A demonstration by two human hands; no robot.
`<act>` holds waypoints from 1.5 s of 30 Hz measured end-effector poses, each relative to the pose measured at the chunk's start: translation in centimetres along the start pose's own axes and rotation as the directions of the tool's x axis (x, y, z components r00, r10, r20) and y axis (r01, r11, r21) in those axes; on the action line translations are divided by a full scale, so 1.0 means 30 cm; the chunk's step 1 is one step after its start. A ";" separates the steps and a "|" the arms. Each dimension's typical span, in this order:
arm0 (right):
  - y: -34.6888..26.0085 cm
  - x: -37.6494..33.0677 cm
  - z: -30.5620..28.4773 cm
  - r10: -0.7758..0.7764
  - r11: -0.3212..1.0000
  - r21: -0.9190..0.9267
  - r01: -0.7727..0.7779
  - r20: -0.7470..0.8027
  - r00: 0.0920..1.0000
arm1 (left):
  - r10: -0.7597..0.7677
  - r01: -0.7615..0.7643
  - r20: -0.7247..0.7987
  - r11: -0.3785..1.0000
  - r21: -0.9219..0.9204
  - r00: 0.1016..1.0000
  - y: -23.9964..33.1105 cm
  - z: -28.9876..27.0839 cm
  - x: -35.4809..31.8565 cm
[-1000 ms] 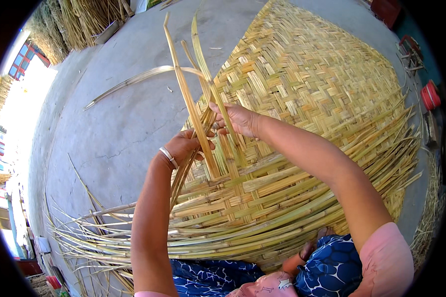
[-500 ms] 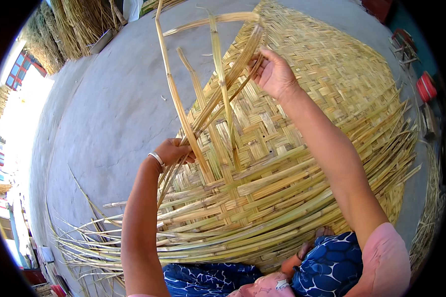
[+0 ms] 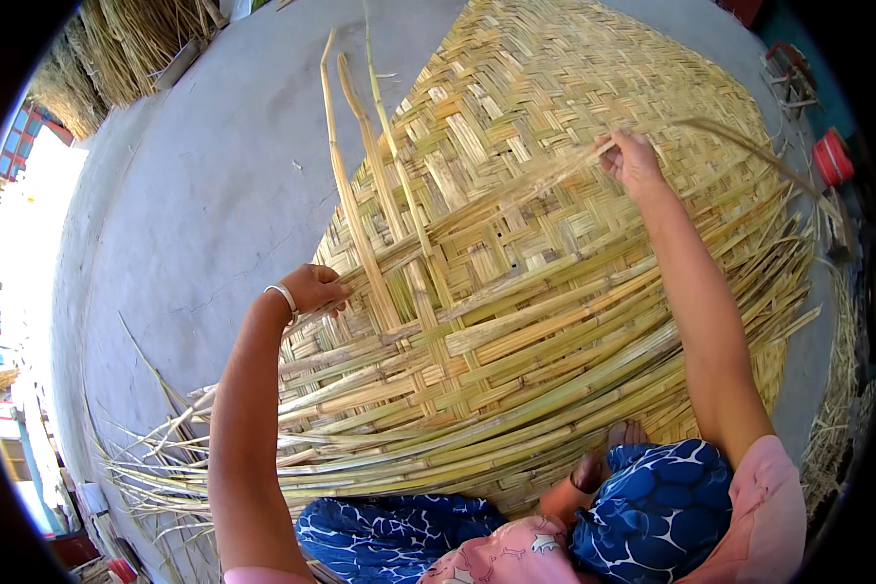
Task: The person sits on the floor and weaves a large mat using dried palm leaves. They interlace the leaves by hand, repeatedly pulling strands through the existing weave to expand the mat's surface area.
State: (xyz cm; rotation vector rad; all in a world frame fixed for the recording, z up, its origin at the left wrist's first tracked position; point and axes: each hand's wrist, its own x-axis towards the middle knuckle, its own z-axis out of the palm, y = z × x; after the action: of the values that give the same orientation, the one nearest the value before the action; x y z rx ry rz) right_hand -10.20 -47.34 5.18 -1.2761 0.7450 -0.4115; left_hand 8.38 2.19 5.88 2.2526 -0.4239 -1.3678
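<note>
A long split reed strip (image 3: 516,200) is stretched slantwise over a large woven reed mat (image 3: 594,78). My left hand (image 3: 318,289), with a bracelet at its wrist, pinches the strip's near-left part at the mat's left edge. My right hand (image 3: 633,161) grips it farther out at the upper right, and the loose tail (image 3: 749,146) bends away beyond. Between my hands, a few raised reed strips (image 3: 348,200) stand up from the weave, close to my left hand. Unwoven long strips (image 3: 516,419) lie across the near side of the mat.
My feet (image 3: 586,472) rest at the mat's near edge. Strip ends (image 3: 156,477) fan out over the grey floor (image 3: 195,214) at left. Bundles of stalks (image 3: 136,39) stand at the far left. A red round object (image 3: 833,159) and a small stool (image 3: 791,76) are at right.
My right hand has moved right and pulled the strip down from a raised loop to nearly flat across the mat. My left hand has shifted slightly left, still holding it.
</note>
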 end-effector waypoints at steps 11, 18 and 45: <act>0.180 0.014 -0.039 0.161 0.943 -0.241 -0.231 -0.278 0.947 | -0.012 0.073 -0.179 0.938 0.340 0.984 -0.032 -0.025 0.011; 0.260 -0.017 -0.099 0.281 0.958 0.145 -0.247 -0.307 0.909 | 0.107 -0.058 -0.170 0.960 0.272 0.980 -0.098 0.010 0.097; 0.158 0.054 -0.129 0.269 0.689 0.713 -0.128 -0.087 0.959 | 0.183 -0.153 0.019 0.756 0.636 0.983 -0.012 0.007 0.072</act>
State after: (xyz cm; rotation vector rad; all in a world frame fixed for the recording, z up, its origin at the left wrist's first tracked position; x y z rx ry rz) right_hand -12.33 -49.89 -0.20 -0.4211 0.7684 -0.5723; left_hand 9.16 1.40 4.00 2.6704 -1.2052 -1.1866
